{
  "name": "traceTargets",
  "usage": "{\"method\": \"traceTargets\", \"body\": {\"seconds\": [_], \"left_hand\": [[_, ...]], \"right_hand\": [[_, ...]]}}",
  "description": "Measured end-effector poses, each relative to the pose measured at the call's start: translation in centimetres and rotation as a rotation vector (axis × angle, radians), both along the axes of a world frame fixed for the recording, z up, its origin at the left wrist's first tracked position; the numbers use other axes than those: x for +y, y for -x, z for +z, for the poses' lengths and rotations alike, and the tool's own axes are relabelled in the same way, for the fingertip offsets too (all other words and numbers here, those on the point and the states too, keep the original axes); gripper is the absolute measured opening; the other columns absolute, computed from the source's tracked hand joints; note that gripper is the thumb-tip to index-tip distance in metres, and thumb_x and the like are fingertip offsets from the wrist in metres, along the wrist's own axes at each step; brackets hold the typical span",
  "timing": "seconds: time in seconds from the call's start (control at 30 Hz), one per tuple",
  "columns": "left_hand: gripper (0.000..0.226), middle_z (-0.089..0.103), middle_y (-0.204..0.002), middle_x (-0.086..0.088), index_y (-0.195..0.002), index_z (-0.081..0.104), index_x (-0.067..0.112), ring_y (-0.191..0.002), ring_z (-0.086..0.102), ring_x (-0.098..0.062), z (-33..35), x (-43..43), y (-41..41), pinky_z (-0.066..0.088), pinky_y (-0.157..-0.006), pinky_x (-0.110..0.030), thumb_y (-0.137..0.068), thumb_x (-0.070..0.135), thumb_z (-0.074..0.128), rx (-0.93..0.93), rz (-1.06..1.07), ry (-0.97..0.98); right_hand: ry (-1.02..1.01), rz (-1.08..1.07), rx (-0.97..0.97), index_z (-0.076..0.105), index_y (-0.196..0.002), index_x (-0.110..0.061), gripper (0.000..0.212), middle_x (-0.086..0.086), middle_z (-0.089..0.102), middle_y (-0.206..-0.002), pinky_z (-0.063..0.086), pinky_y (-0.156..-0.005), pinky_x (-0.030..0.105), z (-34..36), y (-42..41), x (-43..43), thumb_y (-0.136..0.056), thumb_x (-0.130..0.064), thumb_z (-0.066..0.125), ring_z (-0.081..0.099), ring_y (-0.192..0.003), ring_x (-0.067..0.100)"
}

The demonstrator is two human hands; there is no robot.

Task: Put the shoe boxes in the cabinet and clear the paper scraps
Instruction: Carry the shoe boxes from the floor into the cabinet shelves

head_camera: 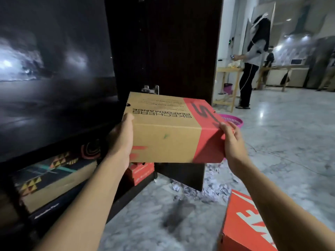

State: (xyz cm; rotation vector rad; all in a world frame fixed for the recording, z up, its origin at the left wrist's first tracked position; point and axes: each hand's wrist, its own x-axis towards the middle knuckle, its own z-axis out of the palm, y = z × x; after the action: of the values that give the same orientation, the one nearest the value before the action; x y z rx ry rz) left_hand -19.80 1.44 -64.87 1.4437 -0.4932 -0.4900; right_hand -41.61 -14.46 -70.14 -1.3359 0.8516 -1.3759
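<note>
- Your left hand (120,142) and right hand (233,142) clamp the brown shoe box (168,129), red-banded, at frame centre, before the open cabinet (163,42).
- Four boxes visible; paper scraps (203,187) litter the floor (290,133) below.

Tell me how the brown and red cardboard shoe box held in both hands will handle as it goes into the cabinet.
The brown and red cardboard shoe box looks stiff: its walls stay flat under the left hand and right hand. It is probably light, since only palms and fingers at its ends hold it. Its smooth card could slip, so squeezing inward seems wise.
</note>
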Motion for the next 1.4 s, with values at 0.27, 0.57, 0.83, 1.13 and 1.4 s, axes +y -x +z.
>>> {"method": "traceTargets", "body": {"seconds": [0.27,0.57,0.83,1.13,1.4], "left_hand": [[0.048,0.073,-0.082,-0.001,-0.092,0.070,0.024,-0.074,0.069,-0.023,3.8,2.4,-7.2,0.055,-0.061,-0.034,-0.083,0.064,0.044,-0.015,0.289,0.175],[0.049,0.071,-0.092,-0.002,-0.085,0.068,0.025,-0.083,0.070,-0.026,1.3,6.1,-12.1,0.057,-0.063,-0.038,-0.074,0.067,0.046,0.099,0.701,0.257],[0.073,0.054,-0.136,-0.008,-0.128,0.058,0.031,-0.125,0.052,-0.032,-0.8,6.3,-15.6,0.044,-0.105,-0.050,-0.073,0.078,0.052,-0.169,1.059,0.120],[0.060,0.026,-0.157,-0.016,-0.140,0.051,0.026,-0.150,0.008,-0.035,-2.7,3.4,-18.4,0.001,-0.120,-0.054,-0.083,0.043,0.064,-1.093,1.187,-0.421],[0.072,0.008,-0.163,-0.014,-0.150,0.033,0.029,-0.151,-0.006,-0.032,-0.7,3.4,-25.4,0.006,-0.119,-0.051,-0.086,0.043,0.063,-0.823,1.113,-0.702]], "right_hand": [[0.142,0.263,0.058,0.046,-0.122,-0.025,0.052,0.000,0.060,-0.116,0.054,-0.093,0.045,6.1,-11.0,-0.4,-0.086,-0.058,0.061,0.061,-0.108,0.018],[0.208,0.579,0.100,0.057,-0.123,-0.021,0.044,0.000,0.067,-0.114,0.054,-0.081,0.027,7.2,-20.8,-0.1,-0.087,-0.041,0.070,0.067,-0.101,0.015],[0.178,0.702,0.146,0.057,-0.125,-0.024,0.052,-0.001,0.065,-0.121,0.051,-0.098,0.036,5.7,-28.0,-0.2,-0.083,-0.050,0.070,0.064,-0.107,0.015],[0.359,0.570,0.389,0.039,-0.145,-0.024,0.058,0.011,0.028,-0.135,0.030,-0.116,0.042,5.8,-35.4,-0.2,-0.094,-0.045,0.056,0.036,-0.130,0.031],[0.379,0.686,0.443,0.028,-0.150,-0.005,0.063,0.014,0.038,-0.142,0.025,-0.109,0.020,6.3,-40.7,2.7,-0.092,0.000,0.051,0.044,-0.131,0.027]]}}
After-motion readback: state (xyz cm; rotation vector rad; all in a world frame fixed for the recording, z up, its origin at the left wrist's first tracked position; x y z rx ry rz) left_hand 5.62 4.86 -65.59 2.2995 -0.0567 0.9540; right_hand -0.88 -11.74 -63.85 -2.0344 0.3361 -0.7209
